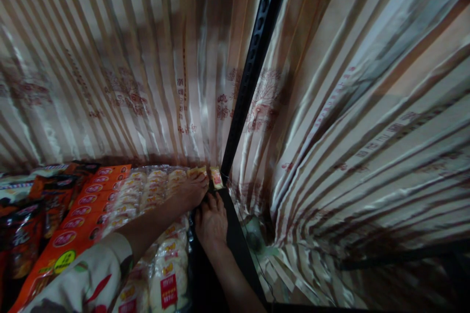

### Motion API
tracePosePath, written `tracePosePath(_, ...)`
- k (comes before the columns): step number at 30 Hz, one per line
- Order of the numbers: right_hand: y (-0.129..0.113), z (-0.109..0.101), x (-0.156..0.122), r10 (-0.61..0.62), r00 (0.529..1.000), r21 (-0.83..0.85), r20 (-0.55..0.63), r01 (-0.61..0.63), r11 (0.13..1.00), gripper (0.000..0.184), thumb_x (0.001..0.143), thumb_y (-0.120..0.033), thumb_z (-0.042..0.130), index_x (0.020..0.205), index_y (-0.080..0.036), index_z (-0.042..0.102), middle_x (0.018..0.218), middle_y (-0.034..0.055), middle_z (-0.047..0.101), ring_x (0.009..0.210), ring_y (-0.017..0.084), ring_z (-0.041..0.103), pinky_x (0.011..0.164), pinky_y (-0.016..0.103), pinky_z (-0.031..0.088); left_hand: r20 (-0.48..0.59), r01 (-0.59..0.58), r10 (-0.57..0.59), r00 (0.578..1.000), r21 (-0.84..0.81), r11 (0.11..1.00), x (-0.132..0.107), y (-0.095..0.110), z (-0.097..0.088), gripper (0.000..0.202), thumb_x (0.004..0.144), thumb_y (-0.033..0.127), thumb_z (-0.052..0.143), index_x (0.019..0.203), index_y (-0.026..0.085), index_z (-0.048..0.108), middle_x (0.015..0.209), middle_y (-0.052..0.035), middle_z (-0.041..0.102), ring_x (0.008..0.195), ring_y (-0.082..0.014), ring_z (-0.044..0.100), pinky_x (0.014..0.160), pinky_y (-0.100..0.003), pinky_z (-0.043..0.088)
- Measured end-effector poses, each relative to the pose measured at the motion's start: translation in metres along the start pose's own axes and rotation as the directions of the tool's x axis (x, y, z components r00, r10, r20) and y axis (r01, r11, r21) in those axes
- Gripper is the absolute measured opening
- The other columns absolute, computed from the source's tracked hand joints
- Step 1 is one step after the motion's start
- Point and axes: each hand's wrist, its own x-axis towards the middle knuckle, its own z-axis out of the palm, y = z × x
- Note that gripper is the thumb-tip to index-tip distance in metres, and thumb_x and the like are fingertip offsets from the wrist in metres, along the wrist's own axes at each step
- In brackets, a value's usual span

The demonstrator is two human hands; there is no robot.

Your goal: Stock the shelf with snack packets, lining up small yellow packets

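Where the rows of clear-wrapped pale packets end at the back of a black shelf, the left hand lies over the last of them, its fingers bent down against a small yellowish packet just beyond the knuckles at twelve o'clock; whether they grip it or merely press on it, I cannot tell. At about five o'clock from that hand, and just beside it, the right hand rests palm down on the bare dark strip of the shelf, loosely open, its fingers slightly bent and pointing away from the wearer; it appears to hold nothing, though the underside of the palm is hidden. Straight ahead of its fingertips, at twelve o'clock, a second small packet, cream with a red label, sits apart from them beside the foot of a black perforated post, which leans up toward one o'clock. A light sleeve with leaf-like patches covers the left forearm, while the right forearm comes in bare from five o'clock. Toward nine o'clock from the left hand, past the pale packets, runs a line of overlapping orange bags with oval logos, and farther out that way lie dark glossy pouches. Striped sheeting in cream and brown, printed with reddish trees and characters, hangs in folds behind everything from ten o'clock round to three. At three o'clock from the right hand, below the shelf edge, is a blurred greenish object.
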Motion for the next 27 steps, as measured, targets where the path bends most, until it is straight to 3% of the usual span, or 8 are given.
tracePosePath(7, -0.001, 0.001, 0.0, -0.008, 1.0, 0.037, -0.008, 0.008, 0.999, 0.033, 0.08, -0.019, 0.05, 0.108, -0.017, 0.067, 0.126, 0.0111, 0.057, 0.129, 0.032, 0.035, 0.101, 0.043, 0.034, 0.026, -0.003, 0.003, 1.0, 0.001, 1.0, 0.007, 0.002, -0.014, 0.022, 0.088, 0.016, 0.046, 0.102, 0.011, 0.063, 0.124, -0.0126, 0.057, 0.113, -0.0224, 0.048, 0.097, -0.036, 0.036)
tracePosePath(10, -0.001, 0.0, 0.002, 0.001, 1.0, 0.031, -0.005, -0.001, 1.0, 0.036, 0.08, -0.018, 0.048, 0.112, -0.015, 0.065, 0.126, 0.0124, 0.057, 0.128, 0.032, 0.037, 0.1, 0.042, 0.036, -0.023, -0.053, 0.053, 0.998, -0.017, 0.998, 0.013, 0.004, -0.017, 0.027, 0.091, 0.017, 0.043, 0.112, 0.011, 0.06, 0.13, -0.0109, 0.054, 0.118, -0.021, 0.046, 0.097, -0.034, 0.035)
tracePosePath(15, -0.001, 0.001, 0.002, 0.028, 1.0, 0.02, -0.007, -0.028, 0.999, 0.042, 0.079, -0.02, 0.05, 0.118, -0.01, 0.062, 0.126, 0.0159, 0.056, 0.127, 0.034, 0.037, 0.1, 0.043, 0.036, -0.085, -0.184, 0.182, 0.98, -0.026, 0.983, 0.025, 0.005, -0.008, 0.034, 0.092, 0.02, 0.042, 0.125, 0.021, 0.052, 0.14, -0.0029, 0.046, 0.123, -0.0205, 0.043, 0.096, -0.036, 0.034)
tracePosePath(21, -0.001, 0.002, 0.001, 0.012, 1.0, 0.053, -0.028, -0.011, 0.999, 0.038, 0.079, -0.02, 0.05, 0.113, -0.014, 0.064, 0.129, 0.0138, 0.054, 0.131, 0.033, 0.032, 0.102, 0.043, 0.034, -0.056, -0.133, 0.132, 0.99, 0.001, 0.991, 0.026, 0.001, 0.0, 0.031, 0.092, 0.019, 0.041, 0.119, 0.016, 0.057, 0.13, -0.0061, 0.056, 0.12, -0.0208, 0.046, 0.1, -0.037, 0.032)
tracePosePath(27, 0.0, 0.005, -0.004, 0.073, 0.993, 0.105, -0.095, -0.063, 0.993, 0.033, 0.076, -0.017, 0.053, 0.106, -0.018, 0.067, 0.137, 0.011, 0.046, 0.135, 0.031, 0.026, 0.104, 0.046, 0.032, -0.046, -0.086, 0.085, 0.995, -0.023, 0.996, 0.015, -0.001, 0.004, 0.033, 0.091, 0.019, 0.044, 0.123, 0.018, 0.054, 0.134, -0.0058, 0.053, 0.125, -0.021, 0.042, 0.101, -0.038, 0.033)
